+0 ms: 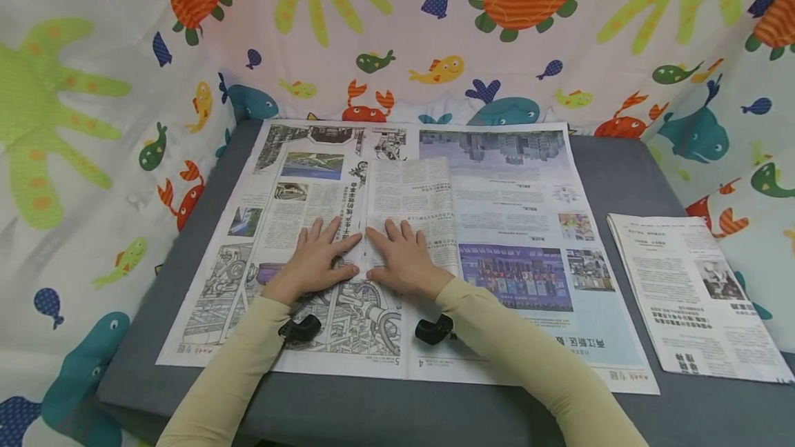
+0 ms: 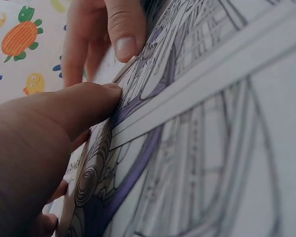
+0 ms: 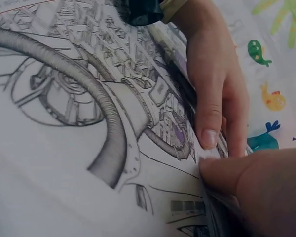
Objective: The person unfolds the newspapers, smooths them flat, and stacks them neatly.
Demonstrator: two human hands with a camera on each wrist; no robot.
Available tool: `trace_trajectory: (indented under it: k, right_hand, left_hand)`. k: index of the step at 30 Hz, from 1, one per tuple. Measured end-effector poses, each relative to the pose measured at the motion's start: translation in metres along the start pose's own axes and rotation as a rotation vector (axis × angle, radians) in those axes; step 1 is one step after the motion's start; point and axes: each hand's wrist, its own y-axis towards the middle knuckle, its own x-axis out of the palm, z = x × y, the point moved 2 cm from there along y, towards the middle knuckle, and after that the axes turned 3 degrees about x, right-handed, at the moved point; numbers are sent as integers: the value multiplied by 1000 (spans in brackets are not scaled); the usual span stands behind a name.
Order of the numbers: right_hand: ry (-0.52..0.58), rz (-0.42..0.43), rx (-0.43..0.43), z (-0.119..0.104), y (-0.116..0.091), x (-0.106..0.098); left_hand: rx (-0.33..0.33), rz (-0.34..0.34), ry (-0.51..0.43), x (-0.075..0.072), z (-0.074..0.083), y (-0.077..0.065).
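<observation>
A large open newspaper (image 1: 522,226) lies spread on the grey table (image 1: 621,164). On its middle lies a smaller folded sheet (image 1: 413,188) of dense text. My left hand (image 1: 313,261) and right hand (image 1: 404,261) lie side by side, fingers straight, pressing flat on the paper at the folded sheet's near left edge. In the left wrist view my left thumb (image 2: 74,108) lies against the edge of the illustrated page (image 2: 212,148), with a finger of the other hand (image 2: 123,29) beyond. The right wrist view shows my right thumb (image 3: 246,177) on the drawing (image 3: 79,98), the left hand (image 3: 212,89) just behind it.
A second folded newspaper (image 1: 689,295) lies on the table at the right, apart from the open one. A cloth backdrop (image 1: 435,33) printed with turtles, fish and whales surrounds the table on three sides. Bare grey table shows along the front edge (image 1: 373,412).
</observation>
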Motion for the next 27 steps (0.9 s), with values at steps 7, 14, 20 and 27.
trace_trajectory:
  k: [7,14,20,27]
  right_hand:
    - [90,180,-2,9,-1,-8]
    - [354,498,44,35,-14,-42]
    - [779,628,166,78,-46,-73]
    - [1179,604,412,130,-85,-80]
  left_hand:
    - [4,0,-19,3,2,1]
    - [5,-3,-32,5,1,2]
    - [2,-6,-36,5,0,1]
    - [-13,-1,-42,1,-2,-3]
